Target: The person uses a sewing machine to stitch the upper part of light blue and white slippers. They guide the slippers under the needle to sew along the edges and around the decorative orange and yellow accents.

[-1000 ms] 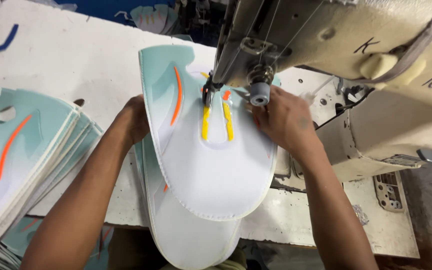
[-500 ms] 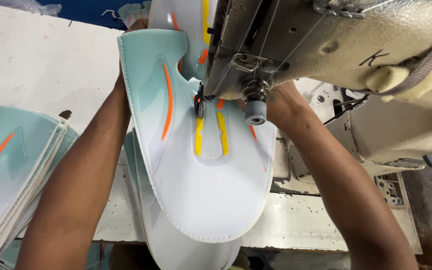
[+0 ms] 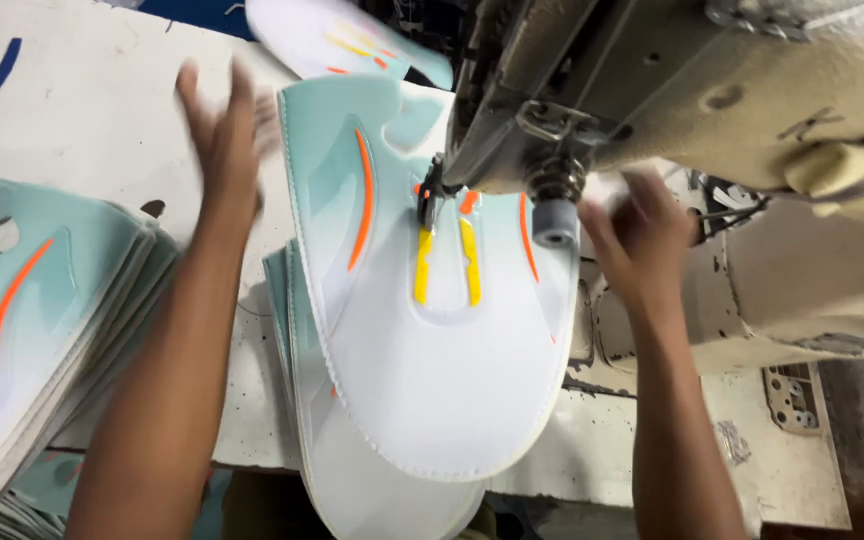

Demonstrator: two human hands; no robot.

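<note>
Both hands, left hand and right hand, open beside the sewing machine, leave the shoe upper unheld under its needle; it could slip askew.

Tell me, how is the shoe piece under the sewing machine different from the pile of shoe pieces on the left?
The shoe piece under the needle lies alone, while the pile on the left is many pieces stacked. The single piece shows yellow stripes as well as orange ones; the pile's top piece shows only an orange stripe. The single piece sits between the left hand and right hand; neither touches the pile. Both are mint-and-white.
</note>
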